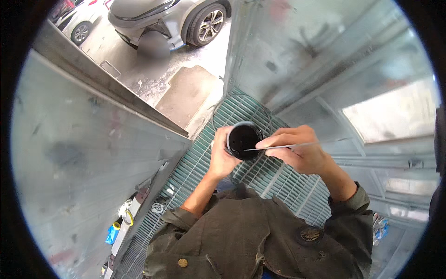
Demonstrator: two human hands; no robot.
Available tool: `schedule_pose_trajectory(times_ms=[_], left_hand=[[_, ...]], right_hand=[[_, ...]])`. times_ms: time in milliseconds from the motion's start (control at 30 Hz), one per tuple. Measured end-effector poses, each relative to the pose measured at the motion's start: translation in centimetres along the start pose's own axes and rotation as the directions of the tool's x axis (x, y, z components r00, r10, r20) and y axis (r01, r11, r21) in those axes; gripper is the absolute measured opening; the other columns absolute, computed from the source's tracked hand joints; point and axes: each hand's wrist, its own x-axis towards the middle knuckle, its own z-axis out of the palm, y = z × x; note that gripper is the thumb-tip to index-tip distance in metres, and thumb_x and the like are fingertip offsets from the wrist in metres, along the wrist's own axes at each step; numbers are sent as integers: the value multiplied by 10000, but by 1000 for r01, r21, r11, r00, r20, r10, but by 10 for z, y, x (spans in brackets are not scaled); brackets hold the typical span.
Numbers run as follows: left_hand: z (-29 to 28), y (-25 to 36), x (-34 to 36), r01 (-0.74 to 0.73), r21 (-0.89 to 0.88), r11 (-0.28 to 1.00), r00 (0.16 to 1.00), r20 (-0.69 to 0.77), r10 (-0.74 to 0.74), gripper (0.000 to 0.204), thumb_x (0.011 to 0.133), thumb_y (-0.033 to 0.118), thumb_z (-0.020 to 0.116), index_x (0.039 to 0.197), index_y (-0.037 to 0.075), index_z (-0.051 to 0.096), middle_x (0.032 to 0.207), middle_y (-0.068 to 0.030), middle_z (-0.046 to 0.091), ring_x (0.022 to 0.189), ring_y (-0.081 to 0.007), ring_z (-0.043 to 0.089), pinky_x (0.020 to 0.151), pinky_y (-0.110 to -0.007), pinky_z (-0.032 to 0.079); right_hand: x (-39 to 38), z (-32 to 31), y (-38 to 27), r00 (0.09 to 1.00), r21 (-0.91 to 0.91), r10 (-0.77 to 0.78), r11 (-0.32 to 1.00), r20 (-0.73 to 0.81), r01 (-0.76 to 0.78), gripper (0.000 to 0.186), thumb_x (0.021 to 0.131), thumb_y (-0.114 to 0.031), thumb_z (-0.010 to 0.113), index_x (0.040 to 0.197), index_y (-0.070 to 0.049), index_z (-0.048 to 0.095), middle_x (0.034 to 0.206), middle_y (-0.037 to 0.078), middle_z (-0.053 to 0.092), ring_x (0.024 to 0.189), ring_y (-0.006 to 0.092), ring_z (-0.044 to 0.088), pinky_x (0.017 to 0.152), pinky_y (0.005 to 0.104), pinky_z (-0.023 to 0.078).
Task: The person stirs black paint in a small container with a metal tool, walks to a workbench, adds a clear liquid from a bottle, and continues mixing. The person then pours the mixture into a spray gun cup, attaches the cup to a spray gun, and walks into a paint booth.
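Observation:
A round cup [244, 135] filled with dark, glossy liquid is at the middle of the view, above the floor grating. My left hand [220, 153] is closed round its left side. My right hand [297, 149] pinches a thin, flat grey stick [306, 144] at the cup's right, with the stick's end at the dark liquid inside. Whether that end is dipped is hard to tell. Both forearms come out of dark olive jacket sleeves.
Stained metal walls [74, 153] flank the grated floor [292, 195]. Through a doorway at upper left stand a grey car [162, 14] and a white car [81, 21]. A blue container [113, 235] and other small items sit on a ledge at lower left. A hose [232, 95] lies on the grating.

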Motion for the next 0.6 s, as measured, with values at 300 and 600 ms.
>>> schedule_pose_trajectory(times_ms=[300,600], left_hand=[[-61,-72,148,47,218,975,989,-146,-16,636,710,111,897,1206,34,506,1106,-135,665,1008,-267,676,894,-347,519],[-158,-112,249,317,105,943,794,-573,-204,703,721,168,900,1284,36,500,1207,-99,610,1107,-211,604,993,-336,463]], right_hand=[[183,-5,114,979,103,-131,984,-156,149,183,870,-95,726,1050,-72,748,858,89,732,645,166,679,580,281,551],[383,23,182,958,313,-286,911,13,268,225,878,9,698,1101,6,723,767,75,678,601,107,621,526,248,454]])
